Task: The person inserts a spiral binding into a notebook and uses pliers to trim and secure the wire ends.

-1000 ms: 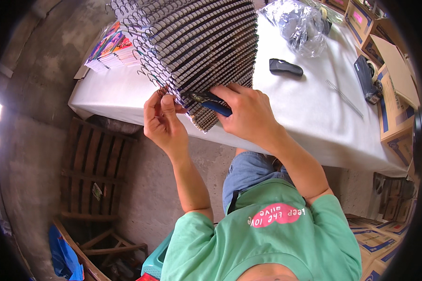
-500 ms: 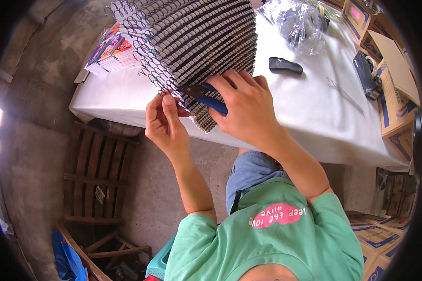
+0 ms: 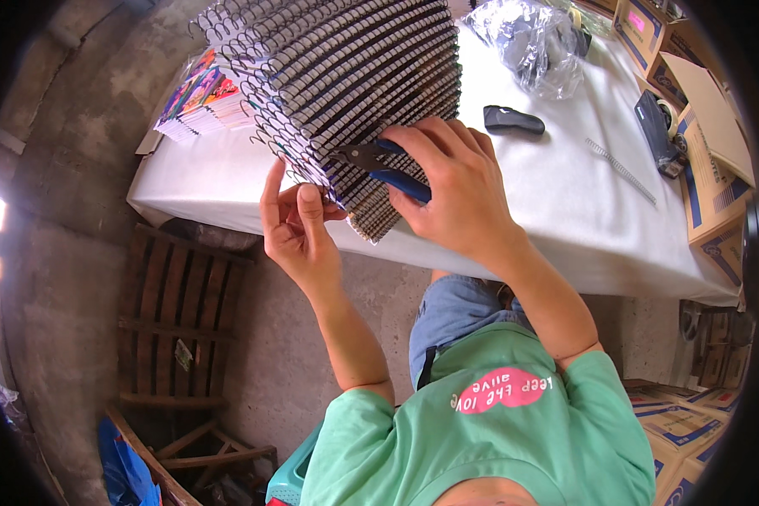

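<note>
A tall stack of spiral-bound notebooks (image 3: 358,80) stands at the table's near edge, dark wire coils facing me. Loose coil ends (image 3: 266,126) stick out on its left side. My right hand (image 3: 460,181) grips blue-handled wire cutters (image 3: 401,181), handles spread and jaws against the coils near the stack's lower left corner. Just left of that corner is my left hand (image 3: 304,232), its index finger stretched up beside the coil ends and its thumb apart. Its other fingers are curled and partly hidden, close to the lowest notebooks.
On the white-covered table (image 3: 565,202) lie a black case-like object (image 3: 513,121), a loose wire coil (image 3: 621,171) and a clear plastic bag (image 3: 531,46). Colourful booklets (image 3: 198,101) are piled at left. A tape dispenser (image 3: 662,135) and cardboard boxes (image 3: 713,202) line the right.
My left index finger and thumb have come apart from their pinch at a coil end, the finger now raised. My right hand and the cutters have shifted slightly right, the handles spreading wider.
</note>
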{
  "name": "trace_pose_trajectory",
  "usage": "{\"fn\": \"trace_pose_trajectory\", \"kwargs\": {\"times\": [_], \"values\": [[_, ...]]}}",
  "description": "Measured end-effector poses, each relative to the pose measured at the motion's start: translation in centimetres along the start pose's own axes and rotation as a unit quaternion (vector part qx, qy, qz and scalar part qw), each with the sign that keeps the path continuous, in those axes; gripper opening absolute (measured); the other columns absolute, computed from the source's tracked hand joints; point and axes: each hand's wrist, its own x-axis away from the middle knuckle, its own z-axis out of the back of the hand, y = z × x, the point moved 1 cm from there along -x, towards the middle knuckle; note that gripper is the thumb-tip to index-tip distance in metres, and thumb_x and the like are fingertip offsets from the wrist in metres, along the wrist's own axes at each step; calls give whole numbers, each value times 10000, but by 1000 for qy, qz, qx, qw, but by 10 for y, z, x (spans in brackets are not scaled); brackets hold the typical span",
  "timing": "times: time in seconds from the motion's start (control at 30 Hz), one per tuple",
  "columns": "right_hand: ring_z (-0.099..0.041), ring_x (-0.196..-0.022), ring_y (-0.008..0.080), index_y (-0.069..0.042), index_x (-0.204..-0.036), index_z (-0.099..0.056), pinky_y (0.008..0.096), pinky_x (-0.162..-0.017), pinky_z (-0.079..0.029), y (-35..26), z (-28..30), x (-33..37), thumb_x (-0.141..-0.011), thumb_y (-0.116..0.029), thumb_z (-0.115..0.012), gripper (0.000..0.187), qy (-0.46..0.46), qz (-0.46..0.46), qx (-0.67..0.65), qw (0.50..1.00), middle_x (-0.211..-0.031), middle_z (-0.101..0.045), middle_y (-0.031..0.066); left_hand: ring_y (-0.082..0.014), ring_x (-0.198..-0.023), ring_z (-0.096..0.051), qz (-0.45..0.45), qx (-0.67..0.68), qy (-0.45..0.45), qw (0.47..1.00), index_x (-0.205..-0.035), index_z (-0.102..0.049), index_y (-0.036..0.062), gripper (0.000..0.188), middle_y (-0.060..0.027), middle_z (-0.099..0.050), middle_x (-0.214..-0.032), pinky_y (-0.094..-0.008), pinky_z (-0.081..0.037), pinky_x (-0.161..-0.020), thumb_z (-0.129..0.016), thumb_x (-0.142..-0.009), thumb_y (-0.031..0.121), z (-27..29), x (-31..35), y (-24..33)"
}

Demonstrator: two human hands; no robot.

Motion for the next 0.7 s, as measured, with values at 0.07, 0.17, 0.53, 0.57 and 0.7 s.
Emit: {"fn": "trace_pose_trajectory", "kwargs": {"times": [0.07, 0.17, 0.53, 0.57, 0.7], "values": [[-565, -888, 244, -137, -998, -597, 427, -806, -420, -3, -2, -2, -652, -199, -731, 376, 2, 1, 15, 1000, -921, -570, 38, -52, -587, -532, -18, -33, -16, 999, -1106, -590, -53, 304, -28, -574, -731, -185, -471, -512, -564, -937, 198, -1, 1, 3], [-570, -867, 249, -133, -1002, -591, 428, -788, -427, -7, -5, -5, -649, -199, -732, 385, -14, 2, 45, 999, -912, -571, 39, -84, -611, -595, -8, -26, -23, 999, -1115, -565, -90, 301, -101, -644, -865, -213, -531, -517, -563, -930, 147, 1, -3, 4], [-623, -716, 274, -108, -1003, -638, 375, -648, -511, 1, -11, -4, -630, -144, -745, 389, -76, -39, -42, 995, -831, -620, 86, -50, -629, -487, 46, 186, -3, 982, -1045, -557, -42, 307, -31, -557, -781, -170, -446, -523, -497, -970, 250, 0, 5, -1], [-619, -740, 274, -110, -1017, -632, 378, -670, -505, 3, -8, -4, -636, -141, -742, 397, -67, -35, -41, 996, -847, -616, 84, -51, -644, -472, 71, 267, -16, 961, -1051, -544, -36, 314, -30, -545, -794, -170, -441, -524, -486, -975, 263, 3, 6, -1], [-590, -878, 260, -119, -1057, -614, 416, -763, -462, 1, 5, -8, -643, -162, -739, 435, -16, -11, -18, 1000, -928, -590, 69, -124, -764, -441, 341, 714, -34, 610, -1131, -464, -60, 236, -108, -471, -916, -196, -452, -545, -412, -928, 50, 24, 8, -16]]}}
